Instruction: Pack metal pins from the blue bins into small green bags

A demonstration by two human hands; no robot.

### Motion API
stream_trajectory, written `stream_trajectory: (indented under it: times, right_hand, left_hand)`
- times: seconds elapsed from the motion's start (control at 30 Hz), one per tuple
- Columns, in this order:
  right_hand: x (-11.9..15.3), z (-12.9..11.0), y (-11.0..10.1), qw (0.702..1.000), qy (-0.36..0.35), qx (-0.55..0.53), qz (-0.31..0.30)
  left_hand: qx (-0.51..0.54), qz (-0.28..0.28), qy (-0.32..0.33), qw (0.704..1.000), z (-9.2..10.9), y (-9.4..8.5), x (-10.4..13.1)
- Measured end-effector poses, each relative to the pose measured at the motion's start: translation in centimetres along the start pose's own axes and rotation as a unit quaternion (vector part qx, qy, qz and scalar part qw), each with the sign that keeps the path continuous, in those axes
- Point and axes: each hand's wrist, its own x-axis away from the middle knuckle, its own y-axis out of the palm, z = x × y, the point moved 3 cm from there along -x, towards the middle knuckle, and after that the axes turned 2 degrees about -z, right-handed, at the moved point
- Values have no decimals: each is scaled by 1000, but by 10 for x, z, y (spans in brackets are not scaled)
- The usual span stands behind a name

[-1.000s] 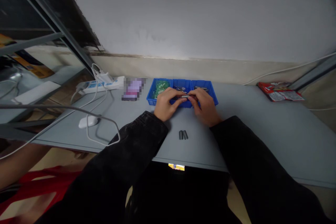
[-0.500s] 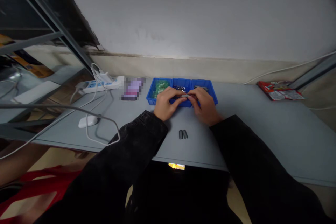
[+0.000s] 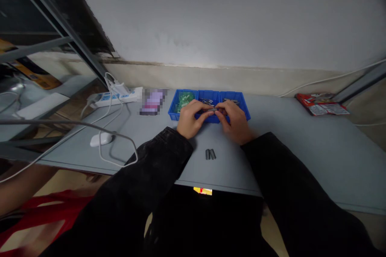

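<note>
Grey piece (image 3: 212, 109), perhaps metal, spans left hand (image 3: 191, 119) and right hand (image 3: 234, 122), pinched in nearly closed fingers (image 3: 205, 117).

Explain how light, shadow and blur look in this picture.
Head view: dim light, soft shadow beside the left hand; head view: black sleeves lose detail, the phone-like purple rectangle is pixelated; head view: the grey piece between left hand and right hand is small and unclear.

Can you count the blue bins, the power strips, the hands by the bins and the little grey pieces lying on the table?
Blue bins: 3
Power strip: 1
Hands, left hand and right hand: 2
Grey pieces on the table: 2
Total: 8
</note>
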Motion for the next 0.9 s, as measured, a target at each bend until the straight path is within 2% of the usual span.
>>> stream_trajectory:
  times: [0.9]
  right_hand:
    - [-1,-3,-1,1000,-24,-2,1]
  left_hand:
    - [24,-3,0,1000,-1,1,0]
